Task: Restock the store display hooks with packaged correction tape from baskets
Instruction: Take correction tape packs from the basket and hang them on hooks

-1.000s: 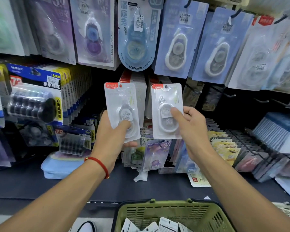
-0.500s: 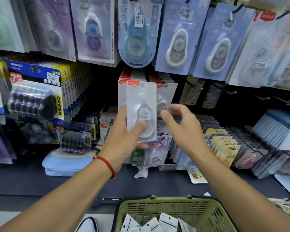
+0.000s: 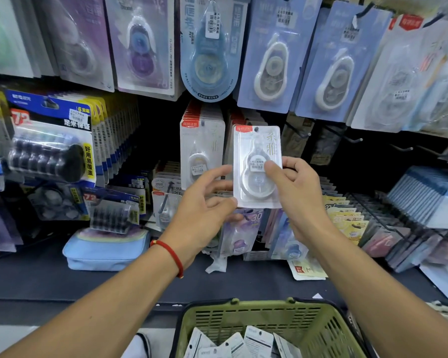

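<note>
Hanging in rows, carded correction tapes [image 3: 272, 55] fill the wall above a green basket [image 3: 256, 321] with more packs lying inside. Between them, the right hand [image 3: 295, 192] pinches a white correction tape pack [image 3: 256, 166] upright — thumb on its face, fingers behind — just beside a hooked stack of the same packs [image 3: 202, 151]. The left hand [image 3: 204, 202] touches the pack's lower left edge, fingers loosely spread — a red bracelet [image 3: 170, 255] rings that wrist.

Basket [image 3: 256, 316] front beyond bottom edge
</note>
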`<state>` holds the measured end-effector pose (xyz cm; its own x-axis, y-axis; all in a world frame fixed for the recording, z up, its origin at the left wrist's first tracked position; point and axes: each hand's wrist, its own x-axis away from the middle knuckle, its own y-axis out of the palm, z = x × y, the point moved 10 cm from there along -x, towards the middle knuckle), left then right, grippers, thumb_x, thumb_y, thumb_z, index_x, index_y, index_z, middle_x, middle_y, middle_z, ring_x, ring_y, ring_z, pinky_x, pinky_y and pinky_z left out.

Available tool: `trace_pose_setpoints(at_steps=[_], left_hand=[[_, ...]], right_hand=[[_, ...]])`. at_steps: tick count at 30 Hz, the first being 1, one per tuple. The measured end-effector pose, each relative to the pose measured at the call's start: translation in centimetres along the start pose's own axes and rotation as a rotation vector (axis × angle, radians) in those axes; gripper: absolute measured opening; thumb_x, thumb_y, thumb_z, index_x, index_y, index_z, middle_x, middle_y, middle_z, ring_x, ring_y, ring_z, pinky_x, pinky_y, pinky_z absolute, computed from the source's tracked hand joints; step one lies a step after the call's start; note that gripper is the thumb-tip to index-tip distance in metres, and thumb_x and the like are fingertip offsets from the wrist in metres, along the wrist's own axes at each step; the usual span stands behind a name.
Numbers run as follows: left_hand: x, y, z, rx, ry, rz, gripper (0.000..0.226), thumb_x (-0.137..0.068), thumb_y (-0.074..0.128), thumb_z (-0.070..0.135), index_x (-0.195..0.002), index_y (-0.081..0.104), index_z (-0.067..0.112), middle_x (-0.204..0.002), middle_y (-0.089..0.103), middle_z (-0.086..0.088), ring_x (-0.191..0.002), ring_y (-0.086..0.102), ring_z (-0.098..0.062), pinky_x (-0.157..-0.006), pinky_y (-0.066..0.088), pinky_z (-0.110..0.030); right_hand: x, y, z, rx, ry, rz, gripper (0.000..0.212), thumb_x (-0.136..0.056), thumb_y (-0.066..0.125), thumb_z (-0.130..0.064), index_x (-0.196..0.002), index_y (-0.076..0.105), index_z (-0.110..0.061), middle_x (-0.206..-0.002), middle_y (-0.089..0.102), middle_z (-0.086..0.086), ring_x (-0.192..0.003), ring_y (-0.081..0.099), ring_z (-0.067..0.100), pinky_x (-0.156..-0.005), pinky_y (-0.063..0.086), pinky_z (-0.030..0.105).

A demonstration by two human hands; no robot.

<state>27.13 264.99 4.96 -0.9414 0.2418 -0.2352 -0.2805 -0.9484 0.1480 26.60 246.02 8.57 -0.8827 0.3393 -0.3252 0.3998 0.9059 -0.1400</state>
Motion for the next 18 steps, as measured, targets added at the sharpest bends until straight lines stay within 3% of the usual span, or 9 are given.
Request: trace_pose_setpoints(at_steps=[3,5,6,8,11,14,18], left_hand=[[-0.1,-0.5,0.3,-0.11,0.035,0.031,0.051,-0.097,0.061,-0.006,-0.136,0.062,0.027,-0.126,0.068,0.002,-0.094,0.074,-0.015,-0.087,0.064,-0.037],[0.1,-1.4,1.1,-0.383,0.117,0.083,0.053,-0.095,0.061,-0.001,-0.134,0.062,0.034,-0.123,0.066,0.017,-0.104,0.07,-0.009,-0.097,0.059,-0.034],[0.1,-1.8,1.6,-0.531,0.162,0.104,0.054,-0.093,0.061,0.0,-0.135,0.062,0.035,-0.122,0.063,0.023,-0.11,0.066,-0.007,-0.102,0.055,-0.031],[-0.1,-2.2,2.2,-0.773,0.24,0.128,0.058,-0.09,0.063,0.001,-0.14,0.06,0.03,-0.135,0.057,0.019,-0.13,0.053,-0.009,-0.115,0.039,-0.026],[-1.0,-2.7,2.2,-0.992,0.265,0.133,0.067,-0.088,0.066,0.002,-0.149,0.052,0.023,-0.168,0.029,0.004,-0.154,0.022,-0.017,-0.117,0.013,-0.019],[-1.7,-2.7,1.2,-1.103,0.253,0.085,0.073,-0.089,0.066,0.006,-0.156,0.043,0.022,-0.175,0.007,0.003,-0.158,0.009,-0.019,-0.122,0.018,-0.028],[-1.8,-2.8,0.3,-1.179,0.255,0.053,0.079,-0.088,0.068,0.009,-0.16,0.037,0.023,-0.175,-0.007,0.007,-0.158,0.002,-0.016,-0.119,0.031,-0.038]], right_hand=[[-0.5,-0.3,0.1,0.052,-0.006,0.027,0.043,-0.083,0.071,-0.058,-0.11,0.064,-0.026,-0.09,0.079,0.005,-0.089,0.075,0.029,-0.08,0.061,0.057],[-1.0,-0.3,0.2,0.244,-0.059,0.034,0.044,-0.09,0.071,-0.056,-0.118,0.061,-0.024,-0.092,0.077,-0.003,-0.086,0.073,0.01,-0.074,0.058,0.036],[-1.0,-0.4,0.0,0.398,-0.124,0.054,0.047,-0.093,0.07,-0.053,-0.127,0.058,-0.023,-0.103,0.073,-0.008,-0.092,0.068,0.003,-0.078,0.054,0.028],[-0.6,0.2,-1.1,0.66,-0.356,0.108,0.048,-0.098,0.067,-0.041,-0.138,0.053,-0.019,-0.128,0.06,-0.001,-0.114,0.058,0.013,-0.093,0.05,0.033],[0.4,3.4,-2.2,0.776,-0.705,-0.006,0.033,-0.096,0.067,-0.017,-0.129,0.064,-0.013,-0.13,0.059,0.007,-0.119,0.055,0.026,-0.097,0.05,0.045],[-0.9,6.1,-0.2,1.029,-0.728,-0.183,0.044,-0.094,0.068,-0.018,-0.137,0.062,-0.014,-0.151,0.05,0.01,-0.138,0.047,0.032,-0.103,0.045,0.048],[-2.6,7.0,0.7,1.203,-0.699,-0.209,0.052,-0.091,0.068,-0.018,-0.142,0.057,-0.016,-0.161,0.039,0.009,-0.144,0.04,0.033,-0.103,0.047,0.05]])
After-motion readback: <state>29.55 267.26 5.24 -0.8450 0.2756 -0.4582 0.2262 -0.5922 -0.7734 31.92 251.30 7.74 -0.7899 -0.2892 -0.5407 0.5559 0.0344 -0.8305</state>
